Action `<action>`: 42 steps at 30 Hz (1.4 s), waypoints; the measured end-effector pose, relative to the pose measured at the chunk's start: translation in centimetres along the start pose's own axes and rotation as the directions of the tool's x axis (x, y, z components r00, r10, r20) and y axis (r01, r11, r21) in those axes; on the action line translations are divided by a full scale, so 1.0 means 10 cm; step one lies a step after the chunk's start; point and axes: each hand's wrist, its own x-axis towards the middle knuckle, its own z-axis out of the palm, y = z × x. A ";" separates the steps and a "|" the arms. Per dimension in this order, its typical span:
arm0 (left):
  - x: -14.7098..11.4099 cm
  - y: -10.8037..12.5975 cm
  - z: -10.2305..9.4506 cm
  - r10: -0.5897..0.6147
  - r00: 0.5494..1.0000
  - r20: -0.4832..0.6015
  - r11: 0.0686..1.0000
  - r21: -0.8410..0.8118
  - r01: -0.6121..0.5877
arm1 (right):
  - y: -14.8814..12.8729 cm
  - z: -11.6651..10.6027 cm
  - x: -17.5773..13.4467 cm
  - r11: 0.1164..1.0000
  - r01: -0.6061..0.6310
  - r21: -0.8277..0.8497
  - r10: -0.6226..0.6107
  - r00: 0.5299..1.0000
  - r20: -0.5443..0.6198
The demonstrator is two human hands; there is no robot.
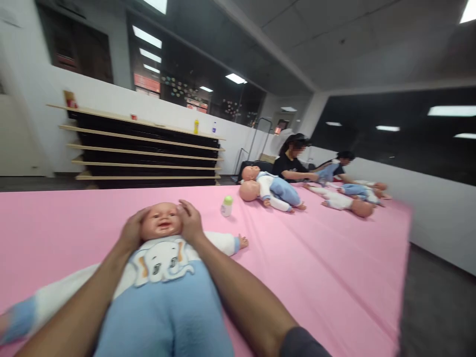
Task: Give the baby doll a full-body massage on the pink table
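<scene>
A baby doll [163,220] lies on its back on the pink table cover, its face up. It wears a white and blue outfit with an elephant patch on the chest, and its arms stretch out sideways. My left hand [133,229] cups the left side of the doll's head, its fingers partly hidden behind the head. On the other side, my right hand [191,223] holds the head with bent fingers, the fingertips near the doll's temple. Beyond my right hand stands a small white bottle [226,207] with a green cap.
The pink-covered table [327,267] stretches away to the right. Two dolls [275,191] lie close together beyond the bottle, and several more dolls [345,201] lie farther right. Two people [292,161] work at the far side. A stack of boards [148,148] stands behind the table.
</scene>
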 end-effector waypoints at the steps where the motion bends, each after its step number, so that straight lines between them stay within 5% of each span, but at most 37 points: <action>1: 0.00 0.01 0.00 -0.017 1.000 0.014 1.000 0.005 0.017 | -0.03 -0.02 -0.05 1.000 -0.001 -0.005 0.002 0.999 0.040; 8: 0.07 -0.03 -0.02 -0.014 0.999 0.049 0.999 0.042 0.012 | -0.14 -0.16 -0.27 0.995 0.047 -0.089 -0.016 0.947 0.320; 18: 0.09 -0.04 -0.07 0.147 0.988 0.055 0.942 0.298 -0.156 | -0.14 -0.19 -0.28 0.995 0.012 -0.097 0.027 0.921 0.388; 21: 0.06 -0.01 -0.12 0.272 0.962 -0.032 0.849 0.479 -0.224 | -0.11 -0.17 -0.30 0.995 0.029 -0.099 0.007 0.940 0.342; 26: -0.12 0.11 -0.16 0.515 0.842 -0.159 0.606 0.763 -0.226 | -0.06 -0.13 -0.33 0.990 0.051 -0.132 -0.015 0.965 0.260; 29: -0.29 0.19 -0.11 0.583 0.807 -0.095 0.461 0.856 -0.232 | -0.05 -0.12 -0.34 0.987 0.068 -0.144 -0.031 0.971 0.239; 34: -0.60 0.21 0.00 0.549 0.831 0.090 0.312 0.900 -0.303 | -0.02 -0.12 -0.36 0.986 0.108 -0.123 -0.072 0.961 0.266; 37: -0.71 0.17 0.02 0.459 0.861 0.217 0.343 0.851 -0.397 | 0.00 -0.14 -0.36 0.983 0.121 -0.136 -0.078 0.955 0.286; 42: -0.70 0.11 -0.08 0.237 0.951 0.199 0.643 0.701 -0.307 | 0.00 -0.20 -0.38 0.986 0.086 -0.145 -0.030 0.935 0.354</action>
